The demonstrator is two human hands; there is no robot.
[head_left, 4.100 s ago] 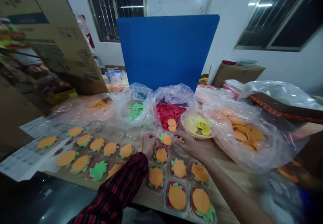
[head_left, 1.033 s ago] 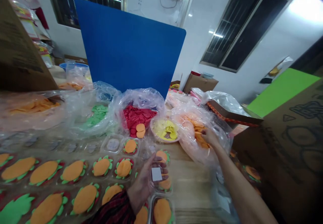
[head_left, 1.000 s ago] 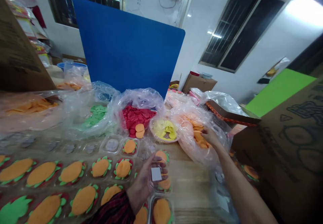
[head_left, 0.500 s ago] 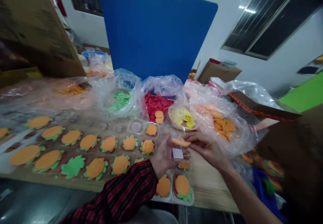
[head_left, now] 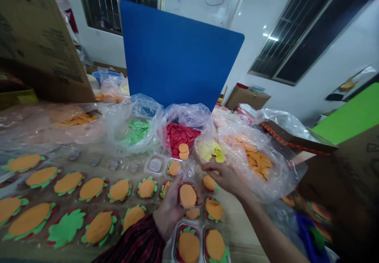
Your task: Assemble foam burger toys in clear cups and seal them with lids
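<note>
My left hand (head_left: 169, 211) grips a small clear plastic box with an orange foam disc (head_left: 188, 196) lying in it. To its right, my right hand (head_left: 226, 178) is over the table just below the yellow pieces (head_left: 217, 152), fingers stretched out and nothing visible in them. Close by stand filled clear boxes (head_left: 188, 245), each with an orange disc over green and red layers. An open, unfilled clear box (head_left: 155, 164) sits behind my left hand. Two orange discs (head_left: 183, 151) lie at the edge of the red pieces (head_left: 180, 136).
Rows of layered orange, green and red pieces (head_left: 93, 188) cover the left of the table. Plastic bags hold green pieces (head_left: 137, 132) and orange pieces (head_left: 257, 160). A blue board (head_left: 180, 57) stands behind. Cardboard boxes (head_left: 41, 42) rise at both sides.
The orange disc has gone from my right hand's fingers into the clear box. My right hand has drawn away from the box, and the left has lowered it. The view has tilted up.
</note>
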